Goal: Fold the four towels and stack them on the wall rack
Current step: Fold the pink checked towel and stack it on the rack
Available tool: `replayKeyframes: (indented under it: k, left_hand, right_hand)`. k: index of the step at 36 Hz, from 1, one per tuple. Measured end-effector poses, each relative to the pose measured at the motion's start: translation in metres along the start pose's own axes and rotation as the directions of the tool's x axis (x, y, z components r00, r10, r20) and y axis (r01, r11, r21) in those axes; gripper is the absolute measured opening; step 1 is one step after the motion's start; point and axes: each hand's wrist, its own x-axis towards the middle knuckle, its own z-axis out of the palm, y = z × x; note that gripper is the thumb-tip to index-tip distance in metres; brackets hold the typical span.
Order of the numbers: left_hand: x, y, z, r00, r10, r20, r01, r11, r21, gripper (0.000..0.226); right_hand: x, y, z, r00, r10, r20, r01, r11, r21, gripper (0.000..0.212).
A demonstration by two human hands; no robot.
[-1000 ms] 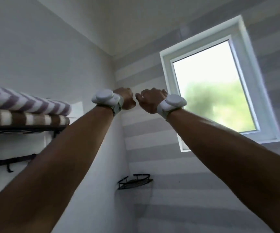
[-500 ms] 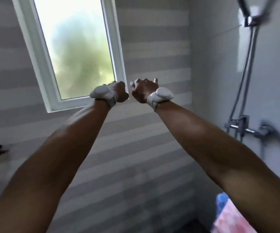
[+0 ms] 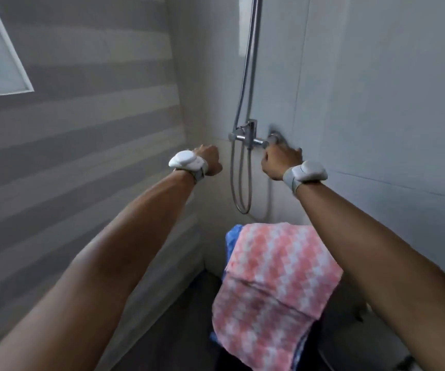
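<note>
Low at 5 o'clock in my view, the pink-and-white towel [image 3: 275, 285] lies draped and rumpled over something dark that I cannot make out. A blue towel [image 3: 232, 234] shows beneath it along its 9 o'clock edge. Neither hand is on them: both arms reach out above, well apart from the cloth, which sits toward 6 o'clock from the fists. The left hand [image 3: 208, 159] is balled into a fist with nothing in it, a white wrist band [image 3: 186, 162] behind it. The right hand [image 3: 280, 161] has its fingers curled too and holds nothing I can see, its own white band [image 3: 305, 173] at 4 o'clock from it. Its knuckles overlap the end of the chrome shower mixer [image 3: 248, 139]; I cannot tell whether they touch. A shower hose [image 3: 240, 188] loops down between the hands. A window corner [image 3: 4, 76] sits at 10 o'clock.
</note>
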Motion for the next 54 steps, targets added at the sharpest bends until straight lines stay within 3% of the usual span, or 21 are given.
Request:
replayKeyframes:
  k: [4,9,15,21,26,31,36,40,43,47,51,54]
  left_hand:
    - [0.008,0.031,0.06,0.979,0.128,0.161,-0.13,0.992,0.002,0.027]
    - [0.025,0.051,0.117,0.911,0.229,0.342,-0.234,0.972,-0.026,0.029]
    - [0.045,0.058,0.191,0.843,0.254,0.474,-0.273,0.961,-0.029,0.031]
    - [0.083,0.067,0.257,0.846,0.21,0.489,-0.207,0.976,-0.061,0.065]
    - [0.097,0.076,0.304,0.819,0.153,0.553,-0.092,0.986,-0.137,0.065]
    - [0.115,0.072,0.344,0.837,0.026,0.546,0.123,0.965,-0.233,0.088]
    - [0.133,0.077,0.352,0.827,0.012,0.562,0.192,0.934,-0.303,0.083]
    - [0.14,0.086,0.355,0.874,0.024,0.485,0.207,0.885,-0.417,0.069]
    - [0.143,0.093,0.351,0.907,0.029,0.419,0.183,0.871,-0.457,0.066]
    - [0.148,0.095,0.351,0.879,0.004,0.477,0.244,0.855,-0.457,0.071]
    - [0.149,0.093,0.357,0.833,-0.074,0.548,0.328,0.864,-0.382,0.074]
    - [0.145,0.098,0.359,0.855,-0.102,0.508,0.316,0.88,-0.354,0.067]
  right_hand:
    - [-0.027,0.078,0.038,0.953,0.229,0.198,-0.213,0.972,-0.097,0.02]
    - [-0.061,0.142,0.079,0.837,0.384,0.389,-0.335,0.923,-0.19,0.018]
    - [-0.089,0.185,0.116,0.742,0.511,0.433,-0.472,0.858,-0.203,0.021]
    - [-0.101,0.227,0.152,0.67,0.59,0.451,-0.579,0.795,-0.179,0.053]
    - [-0.094,0.246,0.174,0.624,0.646,0.439,-0.662,0.736,-0.143,0.058]
    - [-0.092,0.257,0.196,0.613,0.66,0.434,-0.721,0.692,-0.036,0.058]
    - [-0.087,0.266,0.216,0.628,0.691,0.357,-0.761,0.642,0.097,0.058]
    - [-0.082,0.269,0.224,0.568,0.763,0.31,-0.821,0.551,0.147,0.063]
    - [-0.081,0.271,0.225,0.573,0.78,0.25,-0.819,0.538,0.198,0.06]
    - [-0.08,0.276,0.223,0.639,0.743,0.197,-0.746,0.538,0.393,0.047]
    - [-0.085,0.278,0.215,0.755,0.637,0.158,-0.635,0.647,0.423,0.019]
    - [-0.091,0.281,0.214,0.823,0.558,0.104,-0.552,0.744,0.377,0.019]
